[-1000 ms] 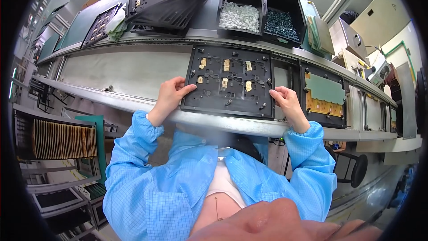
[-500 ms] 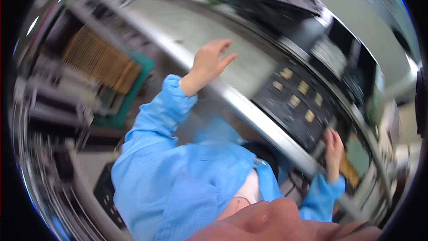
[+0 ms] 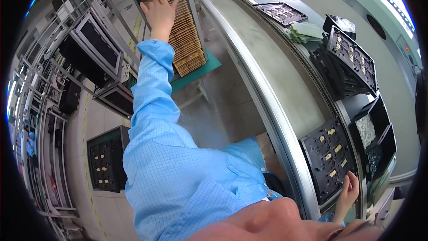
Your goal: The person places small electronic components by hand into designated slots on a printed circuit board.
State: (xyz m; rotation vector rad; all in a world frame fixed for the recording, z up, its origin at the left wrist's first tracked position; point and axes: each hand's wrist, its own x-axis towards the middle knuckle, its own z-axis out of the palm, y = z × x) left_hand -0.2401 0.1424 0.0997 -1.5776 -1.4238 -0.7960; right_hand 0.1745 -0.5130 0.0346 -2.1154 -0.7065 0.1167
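Meanwhile left hand (image 3: 159, 12) touches tan board stack (image 3: 185, 35); right hand (image 3: 348, 192) rests on black tray (image 3: 327, 160).

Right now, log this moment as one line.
left hand: on rack of tan slotted boards | right hand: on black panel with tan squares | grey steel bench

A rack of tan circuit boards (image 3: 185, 31) stood on edge in a tight row, tilted, off to the left of the table, with the left hand (image 3: 159, 12) on its top. A black tray (image 3: 327, 160) of small gold parts lay flat at the table's near edge, under the right hand (image 3: 349, 190).
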